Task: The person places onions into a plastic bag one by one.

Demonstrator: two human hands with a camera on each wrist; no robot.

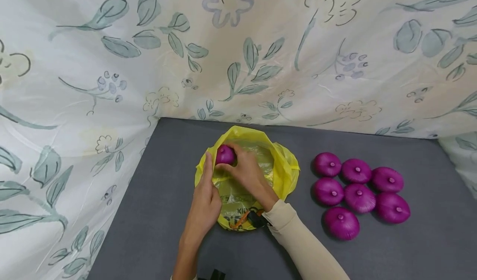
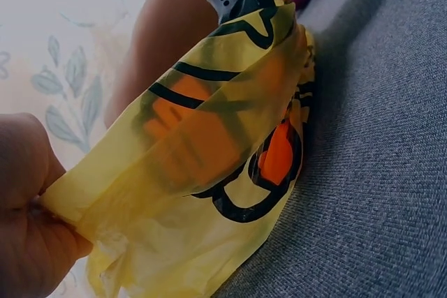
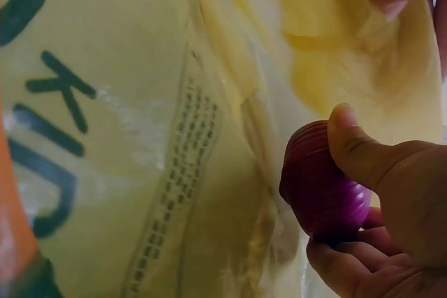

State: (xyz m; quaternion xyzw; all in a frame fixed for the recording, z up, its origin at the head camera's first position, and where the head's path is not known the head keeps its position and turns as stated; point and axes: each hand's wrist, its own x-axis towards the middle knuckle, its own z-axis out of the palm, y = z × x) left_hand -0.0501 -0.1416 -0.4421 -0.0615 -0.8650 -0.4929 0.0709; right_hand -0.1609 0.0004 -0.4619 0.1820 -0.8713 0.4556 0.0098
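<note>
A glossy, rounded purple onion (image 1: 225, 155), its skin finely ribbed in the right wrist view, was inside the mouth of a crinkled, thin yellow plastic bag (image 1: 286, 168), toward its left far side. The bag's wall bore dark lettering and orange-and-black printing, partly covered by the right wrist; its small lines of text were too blurred to read. The right hand (image 1: 247, 170) reached in, thumb and fingers curved around the onion and hiding part of it. The left hand (image 1: 206, 203) pinched the bag's left edge; the head view hid some of its fingers. A black device (image 1: 256, 218) sat at the right wrist, beside a beige sleeve (image 1: 302, 238). To the right, near the bag, seven more purple onions (image 1: 359, 198) lay close together, each with a pale nub. The grey, woven-looking tabletop (image 1: 149, 230) was cut off at the near side; beyond it hung a leaf-and-flower-patterned sheet (image 1: 246, 102).
</note>
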